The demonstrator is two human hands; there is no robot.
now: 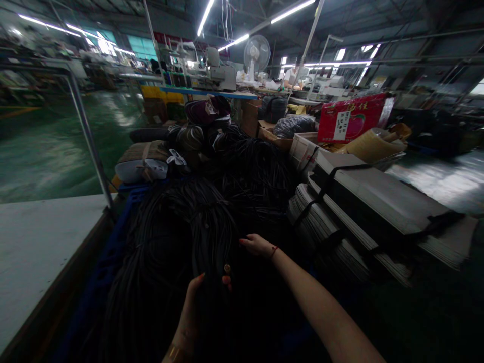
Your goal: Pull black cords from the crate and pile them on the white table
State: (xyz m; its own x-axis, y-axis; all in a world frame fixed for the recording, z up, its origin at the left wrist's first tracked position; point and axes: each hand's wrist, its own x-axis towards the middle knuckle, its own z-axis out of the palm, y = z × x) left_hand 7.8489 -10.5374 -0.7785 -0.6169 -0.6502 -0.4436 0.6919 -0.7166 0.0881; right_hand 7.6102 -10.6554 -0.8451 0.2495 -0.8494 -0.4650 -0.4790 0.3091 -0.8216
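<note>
A thick looped bundle of black cords (209,222) lies over the dark pile in front of me. My left hand (190,302) is wrapped round its near end, with the thumb on the left side and ringed fingertips showing on the right. Just right of the bundle is my right hand (259,245), a thin red band at its wrist. Its fingers are drawn together at the cords' edge; what lies between them is lost in the dark. More black cords (260,166) are heaped behind.
Strapped stacks of pale sheets (363,186) stand at the right, near a red printed box (351,120). Tied fabric bundles (141,164) lie at the back left. A white tabletop (45,252) and a metal rail (85,121) border the left side, beside a blue pallet (113,257).
</note>
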